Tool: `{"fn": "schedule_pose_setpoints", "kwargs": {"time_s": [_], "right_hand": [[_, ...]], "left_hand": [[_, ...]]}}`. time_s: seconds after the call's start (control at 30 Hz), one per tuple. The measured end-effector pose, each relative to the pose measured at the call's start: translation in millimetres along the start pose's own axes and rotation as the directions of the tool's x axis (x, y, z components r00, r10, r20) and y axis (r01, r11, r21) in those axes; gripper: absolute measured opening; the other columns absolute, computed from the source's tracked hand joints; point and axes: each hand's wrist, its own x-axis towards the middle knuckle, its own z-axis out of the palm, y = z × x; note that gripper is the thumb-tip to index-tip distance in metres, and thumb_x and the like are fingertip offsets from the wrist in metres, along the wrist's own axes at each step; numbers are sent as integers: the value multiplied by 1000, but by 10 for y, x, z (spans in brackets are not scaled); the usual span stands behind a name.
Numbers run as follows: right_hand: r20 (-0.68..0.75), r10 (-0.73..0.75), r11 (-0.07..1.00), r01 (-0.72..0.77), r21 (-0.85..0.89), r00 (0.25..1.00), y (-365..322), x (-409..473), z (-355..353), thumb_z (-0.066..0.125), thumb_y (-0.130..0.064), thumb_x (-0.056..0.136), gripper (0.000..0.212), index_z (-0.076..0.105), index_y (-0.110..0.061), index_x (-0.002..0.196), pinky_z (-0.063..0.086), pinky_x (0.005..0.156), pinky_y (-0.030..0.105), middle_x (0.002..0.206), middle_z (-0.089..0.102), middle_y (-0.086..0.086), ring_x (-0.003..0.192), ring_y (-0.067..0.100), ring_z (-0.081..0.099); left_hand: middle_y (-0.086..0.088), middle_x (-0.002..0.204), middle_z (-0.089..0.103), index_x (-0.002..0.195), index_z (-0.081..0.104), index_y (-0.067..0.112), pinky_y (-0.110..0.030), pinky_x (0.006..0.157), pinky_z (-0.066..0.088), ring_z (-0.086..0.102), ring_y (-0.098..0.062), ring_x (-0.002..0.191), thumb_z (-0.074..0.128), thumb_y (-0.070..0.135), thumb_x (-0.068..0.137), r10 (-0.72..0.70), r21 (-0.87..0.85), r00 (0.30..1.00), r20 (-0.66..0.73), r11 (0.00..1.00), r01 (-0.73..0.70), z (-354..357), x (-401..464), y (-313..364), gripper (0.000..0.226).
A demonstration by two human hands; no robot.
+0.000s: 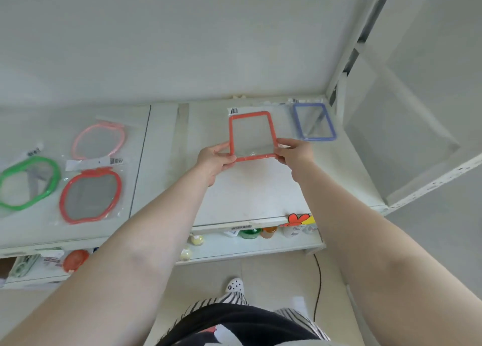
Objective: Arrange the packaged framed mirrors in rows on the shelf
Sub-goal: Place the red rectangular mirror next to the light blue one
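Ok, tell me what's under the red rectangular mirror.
Bare white shelf shows below the red rectangular mirror, held by left hand and right hand. Directly beneath is covered; contact unclear.

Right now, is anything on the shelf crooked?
Yes. The green mirror at far left lies tilted against the red apple-shaped one beside it. The blue mirror sits slightly skewed. Nothing looks damaged.
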Motion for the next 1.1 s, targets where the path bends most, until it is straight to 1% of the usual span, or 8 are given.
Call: {"fn": "schedule_pose_setpoints", "kwargs": {"time_s": [0.37, 0.57, 0.63, 0.77, 0.87, 0.93, 1.0, 1.1], "right_hand": [[132, 59, 994, -46, -100, 990, -63, 648, 577, 66, 6, 83, 34, 67, -2, 116, 57, 64, 14, 96, 65, 17, 62, 17, 62], [112, 33, 984, -13, -176, 993, -78, 960, 716, 66, 6, 83, 36, 66, -3, 117, 55, 87, 30, 97, 66, 17, 71, 24, 65], [114, 26, 974, 1, -225, 993, -40, 1025, 747, 68, 2, 82, 37, 65, -4, 119, 57, 80, 31, 94, 66, 15, 76, 25, 64], [108, -14, 908, 58, -415, 994, 40, 1114, 761, 71, -7, 82, 38, 65, -11, 119, 46, 54, 22, 91, 64, 7, 72, 23, 59], [106, -81, 821, 127, -556, 991, 82, 1165, 749, 72, -12, 82, 36, 67, -14, 118, 39, 49, 20, 93, 62, 1, 71, 19, 54], [102, -111, 788, 151, -597, 989, 76, 1203, 735, 71, -14, 83, 34, 68, -15, 117, 43, 56, 20, 98, 62, 2, 74, 19, 55], [62, -147, 760, 153, -632, 987, 41, 1237, 707, 69, -16, 83, 33, 67, -18, 115, 49, 68, 26, 106, 63, 5, 81, 21, 58], [-41, -229, 659, 124, -742, 973, 33, 1309, 649, 66, -23, 85, 34, 64, -25, 119, 50, 89, 35, 124, 54, 7, 113, 26, 52]], "left_hand": [[-18, 102, 61, 130, 53, -2, -29, 92, 49, 60, -27, 96, 58, -19, 81, -57, -5, 989, -140, 998, 57, -298, 617, 86, 51], [-22, 107, 69, 119, 64, 0, -35, 95, 53, 67, -29, 93, 66, -12, 76, 12, 93, 977, -211, 996, 8, -318, 1118, 62, 45], [-21, 106, 72, 116, 68, 3, -40, 97, 53, 70, -30, 97, 70, -4, 75, 26, 155, 973, -229, 988, 10, -325, 1293, -12, 42], [-16, 106, 73, 111, 71, 11, -34, 94, 53, 70, -27, 100, 71, 7, 78, 96, 273, 957, -273, 962, -18, -267, 1369, -94, 33], [-19, 106, 72, 111, 71, 10, -33, 86, 53, 68, -26, 93, 72, 12, 79, 167, 347, 945, -281, 936, -62, -242, 1368, -123, 32], [-18, 106, 72, 112, 71, 10, -31, 83, 52, 65, -24, 88, 71, 12, 80, 215, 410, 937, -273, 908, -89, -239, 1387, -123, 32], [-16, 112, 69, 115, 69, 12, -28, 85, 49, 66, -27, 99, 71, 12, 79, 251, 508, 933, -257, 856, -90, -232, 1415, -110, 37], [-14, 119, 56, 120, 63, 17, -30, 95, 44, 57, -30, 112, 75, 20, 74, 282, 643, 934, -220, 761, -79, -168, 1471, -105, 48]]}}
